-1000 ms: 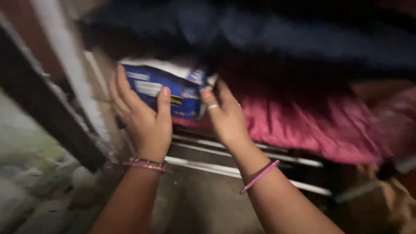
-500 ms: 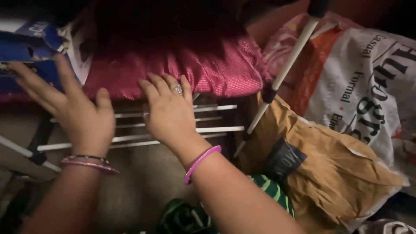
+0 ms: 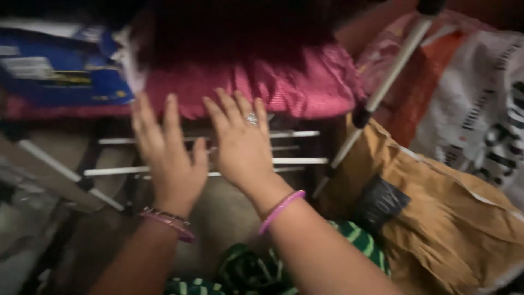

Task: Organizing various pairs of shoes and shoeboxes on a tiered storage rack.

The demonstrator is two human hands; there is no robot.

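Observation:
My left hand (image 3: 166, 155) and my right hand (image 3: 239, 143) are held side by side with fingers spread, holding nothing. Both reach toward the front edge of a magenta woven cloth bundle (image 3: 284, 87) that lies on a rack of white rods (image 3: 295, 161). My right hand wears a ring, and both wrists carry pink bangles. A blue box (image 3: 60, 71) rests at the left end of the rack, apart from both hands. The picture is blurred.
A brown paper bag (image 3: 447, 218) stands at the right, with a white printed sack (image 3: 480, 120) behind it. A slanted white pole (image 3: 390, 79) crosses in front of them. Green striped cloth (image 3: 262, 270) lies below my right arm.
Both hands let go of the blue box, which now sits on the rack at the left. The view swung right, and my left hand moved in beside my right hand.

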